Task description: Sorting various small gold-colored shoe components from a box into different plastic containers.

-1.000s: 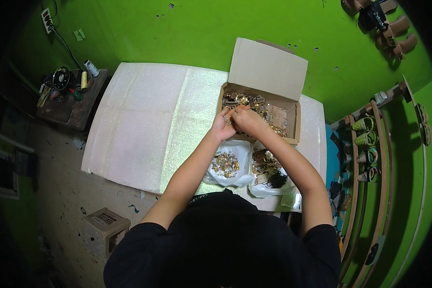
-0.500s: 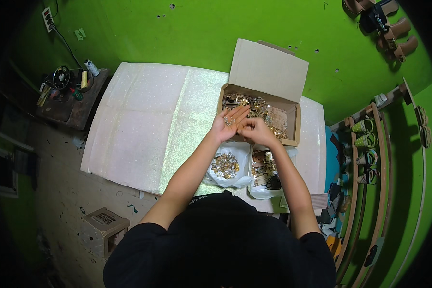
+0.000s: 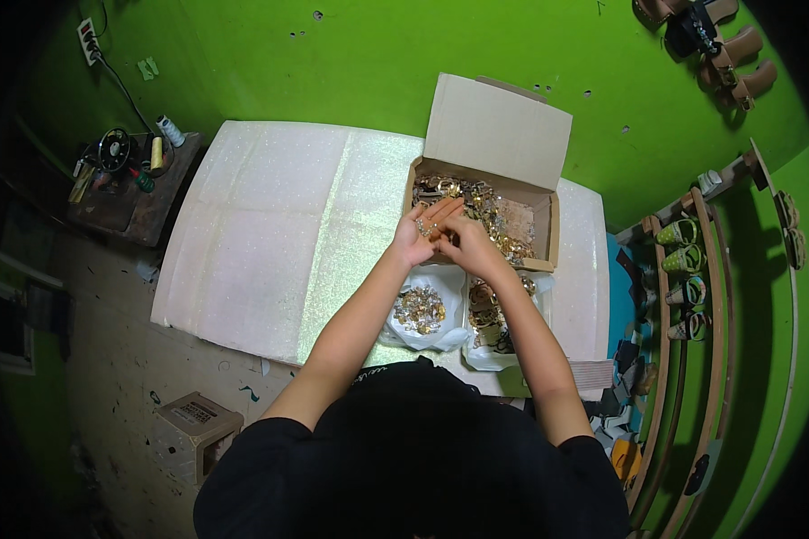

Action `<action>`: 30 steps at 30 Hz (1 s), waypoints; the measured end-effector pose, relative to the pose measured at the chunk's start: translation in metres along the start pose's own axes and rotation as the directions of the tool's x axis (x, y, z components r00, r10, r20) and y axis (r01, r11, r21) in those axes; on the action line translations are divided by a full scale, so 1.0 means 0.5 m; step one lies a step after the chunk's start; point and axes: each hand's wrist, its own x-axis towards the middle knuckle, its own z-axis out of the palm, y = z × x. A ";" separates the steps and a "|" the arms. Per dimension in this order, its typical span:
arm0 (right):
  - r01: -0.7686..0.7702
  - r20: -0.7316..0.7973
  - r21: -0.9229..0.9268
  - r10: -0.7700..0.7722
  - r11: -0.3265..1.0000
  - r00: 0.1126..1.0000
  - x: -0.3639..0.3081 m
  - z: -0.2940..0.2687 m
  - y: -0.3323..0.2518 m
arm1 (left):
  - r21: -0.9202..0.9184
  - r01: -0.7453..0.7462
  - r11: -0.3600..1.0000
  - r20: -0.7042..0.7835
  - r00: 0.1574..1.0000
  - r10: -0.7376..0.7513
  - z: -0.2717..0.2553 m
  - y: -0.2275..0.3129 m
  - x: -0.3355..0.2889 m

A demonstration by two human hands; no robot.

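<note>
Left hand [image 3: 413, 241] lies palm-up, fingers loosely spread, bearing small silvery pieces [image 3: 428, 228]; right hand [image 3: 468, 245] curls its fingers alongside, any pinch unclear.

The brown rectangular cardboard box [image 3: 553, 229] at the far right looks matt – the small gold and silver pieces [image 3: 485, 202] inside shine like metal. Nearer, the white crinkled plastic bag [image 3: 451, 296] is glossy; leftward, the wide whitish sheet [image 3: 252, 198] glitters.
</note>
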 end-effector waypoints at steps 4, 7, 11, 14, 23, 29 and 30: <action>0.100 -0.129 -0.094 -0.111 0.991 0.985 0.031 0.036 0.015 | 0.024 0.003 1.000 -0.003 1.000 -0.003 0.012 -0.003 -0.005; 0.063 -0.072 -0.199 -0.078 0.978 0.994 0.041 0.044 0.017 | 0.037 0.005 0.999 -0.022 1.000 -0.004 0.023 -0.003 -0.009; 0.064 -0.067 -0.229 -0.081 0.971 0.994 0.044 0.048 0.017 | 0.056 -0.013 0.998 -0.037 0.999 0.015 0.021 -0.001 -0.008; 0.049 -0.065 -0.249 -0.067 0.967 0.996 0.045 0.050 0.020 | 0.054 -0.011 0.998 -0.024 1.000 0.013 0.016 -0.002 -0.004; 0.111 -0.065 -0.352 -0.143 0.929 0.988 0.054 0.065 0.019 | 0.002 -0.003 1.000 0.013 1.000 0.003 -0.006 0.000 0.005; 0.136 -0.168 -0.172 -0.165 0.976 0.972 0.054 0.058 0.036 | 0.046 -0.001 0.999 -0.045 0.999 0.003 0.028 -0.003 -0.009; 0.108 -0.170 -0.036 -0.113 0.993 0.979 0.054 0.053 0.031 | 0.087 0.002 0.996 -0.091 0.996 0.006 0.035 -0.002 -0.015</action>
